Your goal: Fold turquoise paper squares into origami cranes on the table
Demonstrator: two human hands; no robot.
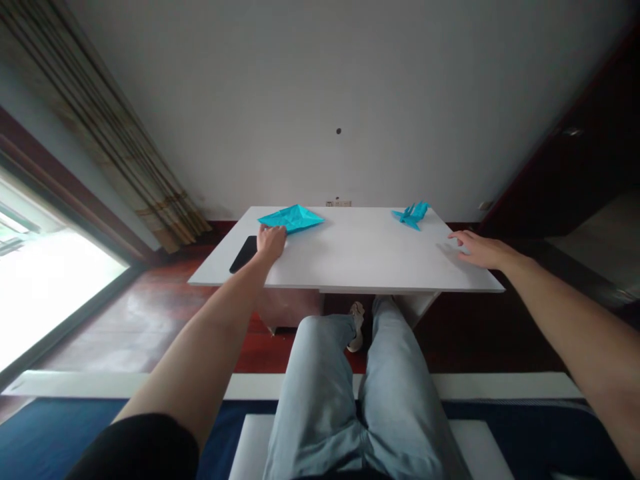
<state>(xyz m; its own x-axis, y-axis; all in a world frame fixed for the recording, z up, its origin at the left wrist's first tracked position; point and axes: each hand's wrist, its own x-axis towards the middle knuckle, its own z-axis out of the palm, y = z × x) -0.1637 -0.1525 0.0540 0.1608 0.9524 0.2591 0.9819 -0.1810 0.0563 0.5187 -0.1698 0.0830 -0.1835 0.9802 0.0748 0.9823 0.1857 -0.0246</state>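
Logging what I saw: left hand (pixel 271 243) rested its fingertips on the near edge of the turquoise origami model (pixel 293 219), grip unclear; right hand (pixel 480 250) was open, empty, over the white table (pixel 375 253), nearest the turquoise origami crane (pixel 411 215).

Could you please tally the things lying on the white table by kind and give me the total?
Folded blue paper shapes: 2
Black phone: 1
Total: 3
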